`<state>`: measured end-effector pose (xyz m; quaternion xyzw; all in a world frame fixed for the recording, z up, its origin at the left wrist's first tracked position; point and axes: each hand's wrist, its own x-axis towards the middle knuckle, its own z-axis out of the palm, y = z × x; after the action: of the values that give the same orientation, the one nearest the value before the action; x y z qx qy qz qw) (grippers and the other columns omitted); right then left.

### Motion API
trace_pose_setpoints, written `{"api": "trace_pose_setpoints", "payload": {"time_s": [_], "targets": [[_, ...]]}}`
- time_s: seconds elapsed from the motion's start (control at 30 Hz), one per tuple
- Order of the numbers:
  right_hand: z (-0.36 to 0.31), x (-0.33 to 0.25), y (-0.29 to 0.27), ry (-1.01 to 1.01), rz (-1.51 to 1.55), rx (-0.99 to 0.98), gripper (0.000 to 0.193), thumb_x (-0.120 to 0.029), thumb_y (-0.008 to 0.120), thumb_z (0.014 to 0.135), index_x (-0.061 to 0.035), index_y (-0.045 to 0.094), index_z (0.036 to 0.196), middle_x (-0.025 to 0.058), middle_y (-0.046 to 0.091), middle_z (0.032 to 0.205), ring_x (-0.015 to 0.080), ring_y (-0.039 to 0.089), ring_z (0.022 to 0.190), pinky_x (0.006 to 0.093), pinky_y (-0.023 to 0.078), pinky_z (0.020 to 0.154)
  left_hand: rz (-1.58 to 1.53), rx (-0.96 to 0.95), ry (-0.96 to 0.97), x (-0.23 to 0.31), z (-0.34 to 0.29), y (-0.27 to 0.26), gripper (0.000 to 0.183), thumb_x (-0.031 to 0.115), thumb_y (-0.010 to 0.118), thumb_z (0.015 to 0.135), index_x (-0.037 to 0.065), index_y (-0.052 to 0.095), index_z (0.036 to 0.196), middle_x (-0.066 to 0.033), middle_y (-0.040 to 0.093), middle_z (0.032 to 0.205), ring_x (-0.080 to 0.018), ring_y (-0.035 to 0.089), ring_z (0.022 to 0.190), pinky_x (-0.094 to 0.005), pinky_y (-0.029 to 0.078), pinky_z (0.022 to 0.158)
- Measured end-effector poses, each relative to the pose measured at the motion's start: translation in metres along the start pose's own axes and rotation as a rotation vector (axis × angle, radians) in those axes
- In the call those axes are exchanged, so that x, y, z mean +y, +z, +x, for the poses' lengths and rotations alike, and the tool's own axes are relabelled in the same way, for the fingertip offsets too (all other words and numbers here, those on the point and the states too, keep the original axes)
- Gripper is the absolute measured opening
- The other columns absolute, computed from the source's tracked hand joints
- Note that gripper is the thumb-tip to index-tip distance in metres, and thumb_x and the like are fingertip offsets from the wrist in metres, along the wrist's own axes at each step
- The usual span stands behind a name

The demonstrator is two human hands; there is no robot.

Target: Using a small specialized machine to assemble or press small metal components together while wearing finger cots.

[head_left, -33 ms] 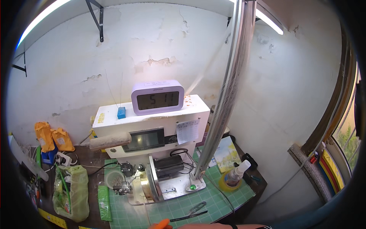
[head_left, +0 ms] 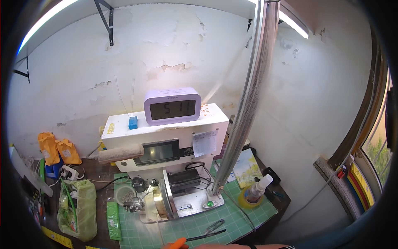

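Nothing has shifted since the earlier frame: at the very bottom edge, a little left of centre, only a sliver of a hand (head_left: pixel 215 246) shows, touching an orange-handled tool (head_left: pixel 178 244); which hand it is, and how far its fingers are closed on the handle, cannot be told, as most of it is cut off by the frame edge

Just above it, on the green cutting mat (head_left: pixel 253 218), lie a thin black rod (head_left: pixel 206 236) and small scissors (head_left: pixel 214 226). Above these, at lower centre, the white machine (head_left: pixel 166 137) stands with its dark screen, a metal wheel (head_left: pixel 168 200) and a grey baseplate (head_left: pixel 195 205) in front. A lilac digital clock (head_left: pixel 173 106) sits on top of the machine beside a small blue block (head_left: pixel 132 123). A long silvery tube bundle (head_left: pixel 248 99) slants from the baseplate to the top of the frame, crossing in front of the wall. Right of the mat's centre, a spray bottle (head_left: pixel 259 186) stands in a yellow tape roll (head_left: pixel 248 201). At lower left lie a green plastic bag (head_left: pixel 78 207) and two orange packets (head_left: pixel 58 149) against the wall
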<state>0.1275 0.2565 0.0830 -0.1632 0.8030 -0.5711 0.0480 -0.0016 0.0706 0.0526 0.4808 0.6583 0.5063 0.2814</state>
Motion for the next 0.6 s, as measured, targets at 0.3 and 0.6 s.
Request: {"api": "trace_pose_setpoints", "payload": {"time_s": [0.3, 0.6], "targets": [[0.016, 0.001, 0.007, -0.074, -0.005, -0.006, 0.028, -0.009, 0.068, 0.095, -0.0019, 0.063, 0.121, 0.0199, 0.069, 0.110, 0.0379, 0.068, 0.100, 0.0432, 0.053, 0.088, -0.197, -0.007, 0.060, -0.006, 0.006, 0.002, 0.074, 0.019, 0.086, 0.082, 0.007, 0.055, 0.149, -0.0121, 0.067, 0.122, -0.0194, 0.064, 0.090, -0.0318, 0.051, 0.079], [0.013, 0.018, -0.008, 0.107, 0.018, 0.195, 0.027, -0.012, 0.070, 0.092, 0.0000, 0.069, 0.116, 0.0184, 0.071, 0.092, 0.0349, 0.070, 0.086, 0.0413, 0.055, 0.077, 0.203, 0.312, 0.267, 0.013, 0.008, -0.005, 0.052, 0.015, 0.088, 0.080, 0.006, 0.070, 0.127, -0.0143, 0.068, 0.116, -0.0306, 0.067, 0.092, -0.0387, 0.055, 0.080]]}}
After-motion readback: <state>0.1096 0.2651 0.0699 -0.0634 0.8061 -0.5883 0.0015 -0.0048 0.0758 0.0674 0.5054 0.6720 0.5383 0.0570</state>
